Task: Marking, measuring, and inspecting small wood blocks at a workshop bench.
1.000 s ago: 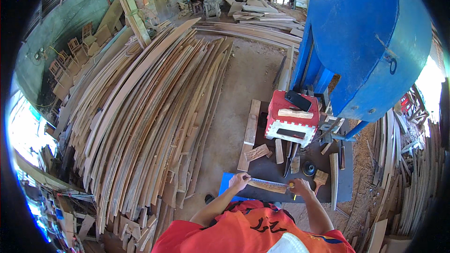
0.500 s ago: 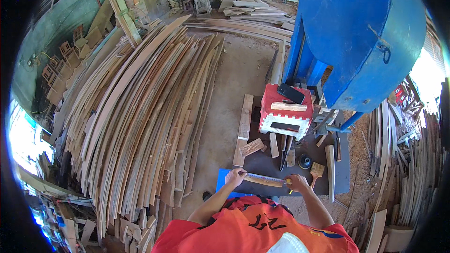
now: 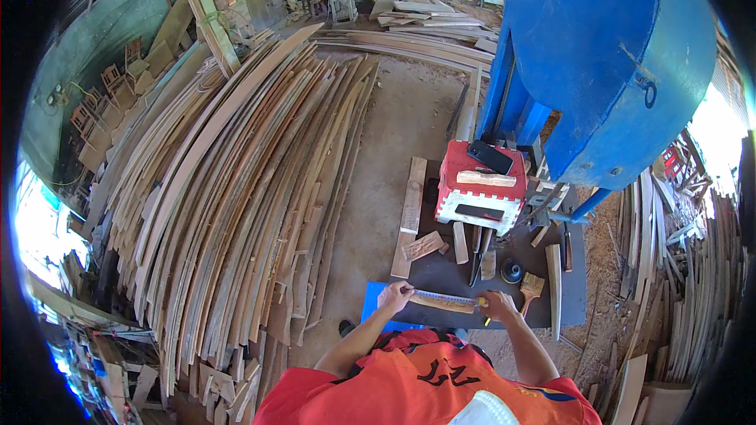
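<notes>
A short piece of wood (image 3: 442, 306) spans the gap between my two hands at the near edge of the dark tabletop. Along its far edge runs the pale blade of a tape measure (image 3: 445, 297). My left hand (image 3: 395, 297) is closed at the left end, pinching the blade's end against the wood. At the other end my right hand (image 3: 501, 306) is closed round the tape measure's case, of which a yellow bit shows. A thin yellow tip, perhaps a pencil, pokes out below that hand.
On the dark table (image 3: 429, 271) lie a wide brush (image 3: 532, 286), a round black object (image 3: 512, 271), and several wood offcuts. A red and white stool (image 3: 480, 181) there bears a phone (image 3: 490, 157). Behind stands a large blue machine (image 3: 598, 55). Stacked boards (image 3: 228, 205) fill the left.
Almost nothing differs; both hands keep their hold on the wood and tape, and the view has shifted very slightly.
</notes>
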Tool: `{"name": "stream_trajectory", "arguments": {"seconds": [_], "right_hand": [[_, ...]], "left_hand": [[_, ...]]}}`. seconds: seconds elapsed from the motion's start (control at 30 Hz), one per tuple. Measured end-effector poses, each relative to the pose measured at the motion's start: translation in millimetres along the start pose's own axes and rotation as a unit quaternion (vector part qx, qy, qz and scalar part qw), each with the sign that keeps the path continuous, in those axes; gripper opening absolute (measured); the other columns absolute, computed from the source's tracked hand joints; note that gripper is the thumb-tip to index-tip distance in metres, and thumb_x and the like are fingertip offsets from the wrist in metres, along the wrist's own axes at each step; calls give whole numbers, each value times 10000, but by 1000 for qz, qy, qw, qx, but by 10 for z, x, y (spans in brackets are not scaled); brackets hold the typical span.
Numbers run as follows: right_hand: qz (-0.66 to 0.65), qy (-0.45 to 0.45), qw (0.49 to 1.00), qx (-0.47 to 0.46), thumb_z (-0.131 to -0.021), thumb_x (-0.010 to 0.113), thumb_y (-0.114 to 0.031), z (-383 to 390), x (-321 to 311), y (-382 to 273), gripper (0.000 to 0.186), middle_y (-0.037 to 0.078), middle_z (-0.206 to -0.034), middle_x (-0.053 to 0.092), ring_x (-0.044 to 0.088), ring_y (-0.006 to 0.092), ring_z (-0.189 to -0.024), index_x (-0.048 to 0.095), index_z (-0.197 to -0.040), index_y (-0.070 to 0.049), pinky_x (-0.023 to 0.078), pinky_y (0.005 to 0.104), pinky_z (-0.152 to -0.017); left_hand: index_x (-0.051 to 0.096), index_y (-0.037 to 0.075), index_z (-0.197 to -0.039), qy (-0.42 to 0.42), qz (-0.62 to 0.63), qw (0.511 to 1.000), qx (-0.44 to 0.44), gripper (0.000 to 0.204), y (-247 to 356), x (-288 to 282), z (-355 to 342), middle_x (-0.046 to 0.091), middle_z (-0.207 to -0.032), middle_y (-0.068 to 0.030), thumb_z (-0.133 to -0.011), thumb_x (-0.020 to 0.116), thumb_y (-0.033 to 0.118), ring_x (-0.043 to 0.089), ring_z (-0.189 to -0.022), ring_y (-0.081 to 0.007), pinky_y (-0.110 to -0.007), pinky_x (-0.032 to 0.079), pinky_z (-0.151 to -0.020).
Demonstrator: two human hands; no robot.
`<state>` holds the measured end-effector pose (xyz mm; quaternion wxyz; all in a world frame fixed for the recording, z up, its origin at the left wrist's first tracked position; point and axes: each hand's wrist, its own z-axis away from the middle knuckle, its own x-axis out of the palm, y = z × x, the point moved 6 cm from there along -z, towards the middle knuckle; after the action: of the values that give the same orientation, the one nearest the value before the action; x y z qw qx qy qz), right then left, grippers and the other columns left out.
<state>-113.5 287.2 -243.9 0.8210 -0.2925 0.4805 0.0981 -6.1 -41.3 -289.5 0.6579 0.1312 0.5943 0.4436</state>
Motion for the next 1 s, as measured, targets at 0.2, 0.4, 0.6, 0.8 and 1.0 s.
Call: {"name": "stream_trajectory", "arguments": {"seconds": [0.2,0.4,0.6,0.8,1.0], "right_hand": [[29,-24,999,-20,-822,764,-319,-10,-47,-119,442,112,-1118,729,701,352,-1067,713,-1256,-251,564,476,-905],[11,-10,1000,-27,-826,760,-319,-21,27,-32,430,115,-1107,718,697,357,-1060,717,-1250,-256,563,485,-899],[19,-3,1000,-25,-830,766,-308,-27,18,-43,386,113,-1082,715,696,348,-1060,732,-1210,-251,554,480,-910],[-2,15,1000,-21,-823,768,-319,-21,27,-35,353,113,-1079,714,695,353,-1055,752,-1168,-247,553,482,-911],[0,20,999,-29,-821,760,-306,-13,26,-40,354,115,-1067,717,699,357,-1040,755,-1169,-243,558,482,-904]], "left_hand": [[788,228,-1032,13,5,1000,13,215,-102,45,-20,779,-1050,-59,-895,761,392,746,-971,-286,-415,585,-797],[789,222,-1033,13,8,1000,22,220,-67,52,-46,779,-1024,-57,-897,759,392,748,-956,-281,-410,586,-796],[787,224,-1045,11,-2,1000,8,235,-38,22,-16,777,-1046,-64,-901,748,406,741,-1001,-289,-422,586,-824],[784,236,-1051,-4,1,1000,-5,238,-96,62,-46,772,-1091,-74,-898,748,416,733,-1029,-312,-438,583,-842],[782,244,-1039,4,4,1000,5,233,-147,94,-57,771,-1095,-75,-896,748,425,732,-1030,-317,-445,583,-841]]}}
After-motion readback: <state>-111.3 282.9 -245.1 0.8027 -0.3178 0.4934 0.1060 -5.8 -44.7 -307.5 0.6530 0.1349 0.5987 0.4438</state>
